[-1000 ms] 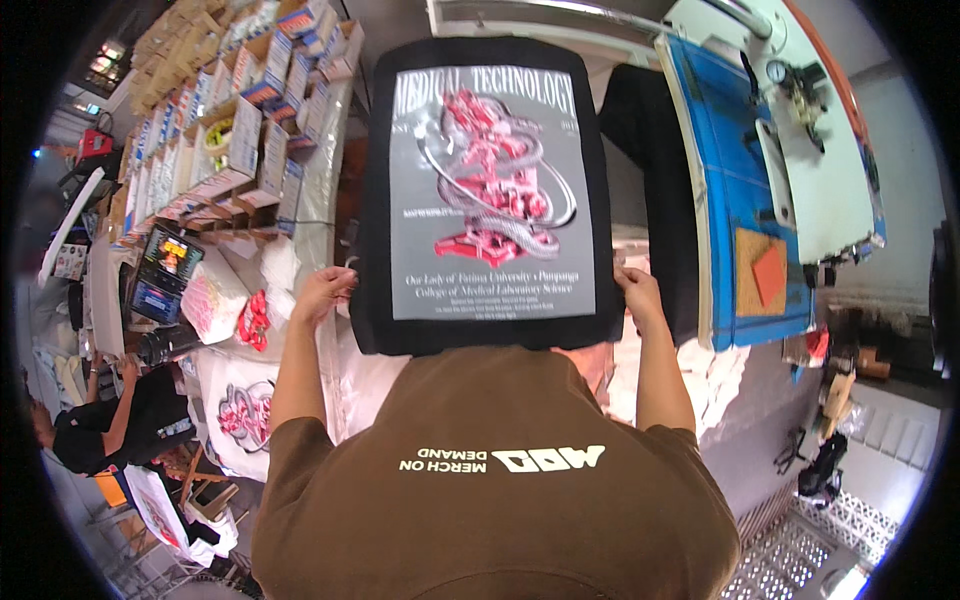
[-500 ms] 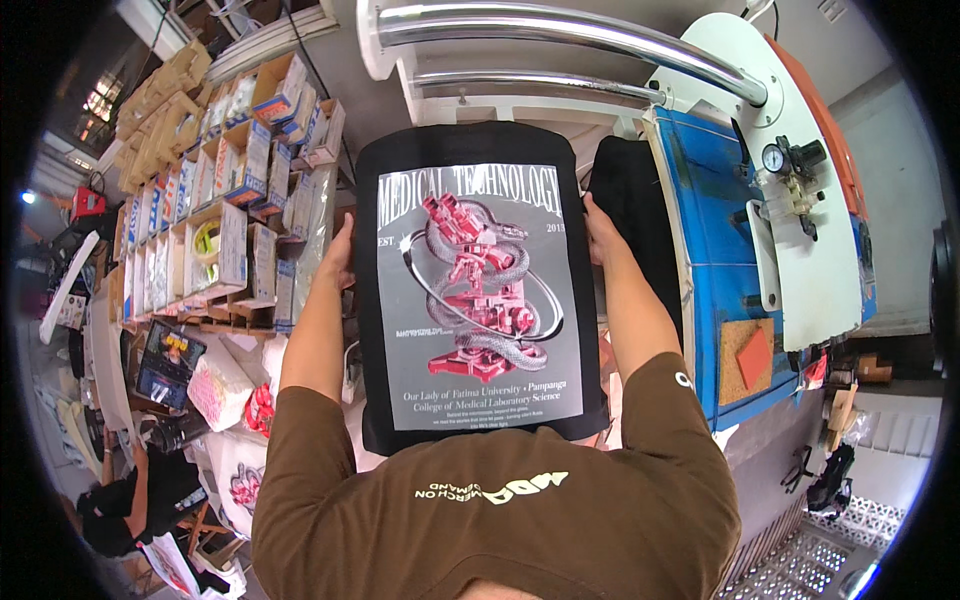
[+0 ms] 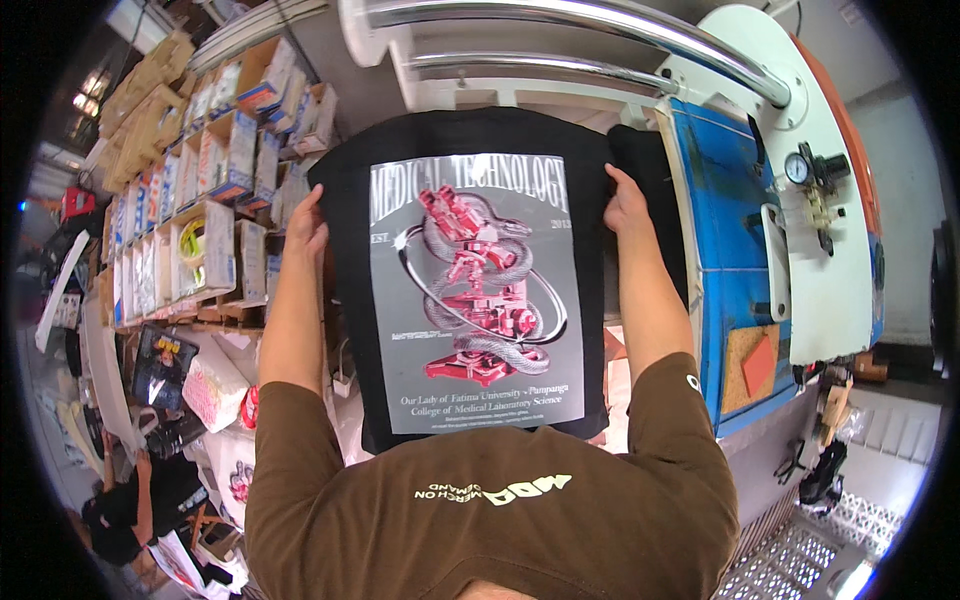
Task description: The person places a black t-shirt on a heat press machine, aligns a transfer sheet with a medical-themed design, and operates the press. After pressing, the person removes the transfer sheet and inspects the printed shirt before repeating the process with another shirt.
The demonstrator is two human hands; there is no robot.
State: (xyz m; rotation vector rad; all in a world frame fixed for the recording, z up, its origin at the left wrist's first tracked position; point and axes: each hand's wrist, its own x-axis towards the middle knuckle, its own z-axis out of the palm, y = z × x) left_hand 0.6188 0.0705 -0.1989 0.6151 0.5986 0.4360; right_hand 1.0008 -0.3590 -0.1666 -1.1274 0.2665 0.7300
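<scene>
In front of my chest is a black shirt (image 3: 345, 300) with a big grey rectangular print (image 3: 405, 330), showing a red microscope wound by a silver snake under white lettering. My left hand (image 3: 308, 222) is closed on the cloth at its upper left edge, fingertips partly behind it. At the upper right edge my right hand (image 3: 625, 200) grips the cloth too, the thumb up along the border. The cloth looks fairly flat between both hands. Its lower edge meets my brown sleeves and chest, and whatever supports it from below is hidden.
A heat press machine (image 3: 835, 250) with a blue bed (image 3: 715, 250) and chrome bars (image 3: 560, 15) stands to the right and ahead. More black cloth (image 3: 650, 210) lies beside the shirt. Open boxes (image 3: 225, 150) fill the left. Another person (image 3: 150, 510) is at lower left.
My hands have moved apart and slightly up, the left one outward to the left. The shirt's top has widened between them, and the print sits a little higher.
</scene>
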